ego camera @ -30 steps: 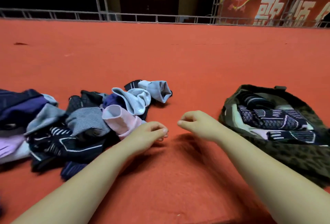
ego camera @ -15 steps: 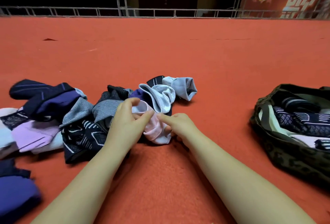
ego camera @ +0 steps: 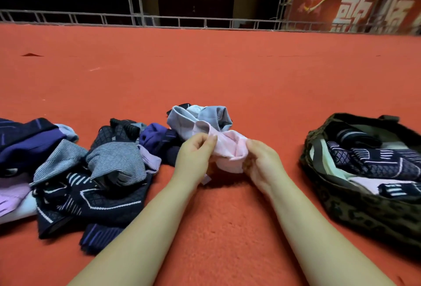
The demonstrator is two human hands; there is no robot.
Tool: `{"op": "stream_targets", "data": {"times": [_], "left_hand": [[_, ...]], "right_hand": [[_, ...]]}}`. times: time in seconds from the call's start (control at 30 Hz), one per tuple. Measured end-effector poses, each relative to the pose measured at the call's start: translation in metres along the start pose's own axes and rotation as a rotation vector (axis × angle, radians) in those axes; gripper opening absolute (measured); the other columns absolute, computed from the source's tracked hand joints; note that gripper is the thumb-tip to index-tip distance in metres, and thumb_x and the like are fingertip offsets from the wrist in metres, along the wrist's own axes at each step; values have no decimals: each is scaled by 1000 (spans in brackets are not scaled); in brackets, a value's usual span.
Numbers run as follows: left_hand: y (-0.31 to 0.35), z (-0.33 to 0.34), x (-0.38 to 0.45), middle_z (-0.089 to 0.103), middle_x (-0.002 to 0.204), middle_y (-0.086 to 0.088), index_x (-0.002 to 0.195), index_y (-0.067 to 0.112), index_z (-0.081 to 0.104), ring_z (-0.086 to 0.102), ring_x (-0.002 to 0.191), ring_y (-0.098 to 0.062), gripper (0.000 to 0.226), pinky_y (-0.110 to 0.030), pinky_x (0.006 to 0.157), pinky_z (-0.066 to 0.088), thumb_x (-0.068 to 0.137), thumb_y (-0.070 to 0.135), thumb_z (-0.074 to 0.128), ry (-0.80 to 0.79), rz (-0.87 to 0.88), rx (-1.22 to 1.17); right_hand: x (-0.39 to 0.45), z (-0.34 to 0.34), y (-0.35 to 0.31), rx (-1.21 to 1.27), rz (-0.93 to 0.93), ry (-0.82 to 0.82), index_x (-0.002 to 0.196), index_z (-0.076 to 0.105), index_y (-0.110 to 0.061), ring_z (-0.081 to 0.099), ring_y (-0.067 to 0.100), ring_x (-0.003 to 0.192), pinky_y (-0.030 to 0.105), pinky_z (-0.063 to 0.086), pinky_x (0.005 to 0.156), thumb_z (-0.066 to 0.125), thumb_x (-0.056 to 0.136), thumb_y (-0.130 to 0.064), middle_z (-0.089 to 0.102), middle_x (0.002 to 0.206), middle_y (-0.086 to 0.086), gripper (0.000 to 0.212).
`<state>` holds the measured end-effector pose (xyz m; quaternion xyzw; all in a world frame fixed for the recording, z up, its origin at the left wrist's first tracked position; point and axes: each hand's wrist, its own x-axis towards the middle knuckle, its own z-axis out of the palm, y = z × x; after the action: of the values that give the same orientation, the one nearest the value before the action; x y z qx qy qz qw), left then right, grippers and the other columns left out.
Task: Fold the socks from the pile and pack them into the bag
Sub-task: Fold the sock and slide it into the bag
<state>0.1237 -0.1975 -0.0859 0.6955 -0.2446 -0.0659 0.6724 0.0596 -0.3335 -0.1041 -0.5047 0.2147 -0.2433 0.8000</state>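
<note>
A pale pink sock [ego camera: 229,149] is held up just above the red carpet between both hands. My left hand [ego camera: 194,156] pinches its left end and my right hand [ego camera: 262,162] grips its right end. The sock pile [ego camera: 95,172] lies to the left: navy patterned, grey striped, purple and lilac socks. Light blue-grey socks [ego camera: 200,117] sit right behind the pink one. An open dark leopard-print bag [ego camera: 355,206] lies at the right with folded navy patterned socks [ego camera: 373,160] inside.
Red carpet [ego camera: 216,69] stretches far ahead to a metal truss rail [ego camera: 205,21] at its back edge. A red banner with white characters [ego camera: 355,5] hangs behind at the right. Bare carpet lies between my forearms.
Both hands reached into the pile, took hold of the pink sock and lifted it clear toward the right. The view swung left and then back to the right.
</note>
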Motion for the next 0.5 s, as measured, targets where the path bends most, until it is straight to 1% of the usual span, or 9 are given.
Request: {"op": "stream_targets", "data": {"times": [0.07,0.1,0.13,0.23,0.3,0.37,0.43,0.47,0.5], "left_hand": [[-15,4,3,52,67,-3,71,3,56,46,65,-14,34,-28,61,41,89,32,57,58,-52,-17],[-20,3,3,52,67,-2,70,3,56,46,66,-14,33,-26,60,40,90,30,56,73,-67,0],[-25,0,6,52,66,-2,70,4,56,45,66,-15,33,-27,61,39,88,31,56,97,-71,9],[-36,-18,15,52,69,-5,65,14,57,46,69,-17,32,-36,68,41,75,44,54,227,-129,-93],[-40,-27,20,57,72,-5,64,21,58,52,72,-18,30,-43,73,47,73,49,53,244,-152,-114],[-40,-28,19,60,76,-1,69,21,57,56,75,-18,27,-44,77,49,81,45,52,200,-138,19],[-37,-25,15,60,92,3,86,23,57,55,92,-17,14,-38,85,43,88,36,53,201,-64,177],[-36,-24,15,58,103,4,98,21,57,52,102,-15,19,-34,91,40,87,36,55,232,-10,259],[-32,-24,13,54,110,6,109,19,56,47,109,-12,32,-31,96,36,84,40,54,258,57,326]], "right_hand": [[11,-19,5,40,-3,86,109,55,13,60,33,95,39,49,80,59,80,-19,61,115,28,43],[18,-28,6,73,1,112,116,53,15,60,34,101,41,49,86,61,77,-23,59,121,30,55],[22,-34,3,82,-23,157,116,54,14,60,34,101,42,49,88,62,76,-24,59,120,30,55],[33,-52,-5,133,-90,330,98,61,-3,61,23,87,33,51,77,52,93,-12,65,100,12,13],[32,-56,-8,153,-178,372,86,58,-11,58,13,79,26,47,71,48,96,-8,61,86,3,15],[25,-49,-8,-2,-237,315,80,60,-13,59,9,73,26,46,71,48,95,-7,62,80,-1,20],[17,-42,-5,-112,-188,122,86,65,-11,64,12,75,28,50,73,51,94,-10,69,82,3,17],[11,-38,-6,-157,-156,19,89,67,-9,65,16,78,32,51,75,53,93,-13,71,85,6,14],[7,-36,-7,-185,-152,-60,92,67,-7,66,20,80,36,51,77,58,90,-18,72,87,10,15]]}}
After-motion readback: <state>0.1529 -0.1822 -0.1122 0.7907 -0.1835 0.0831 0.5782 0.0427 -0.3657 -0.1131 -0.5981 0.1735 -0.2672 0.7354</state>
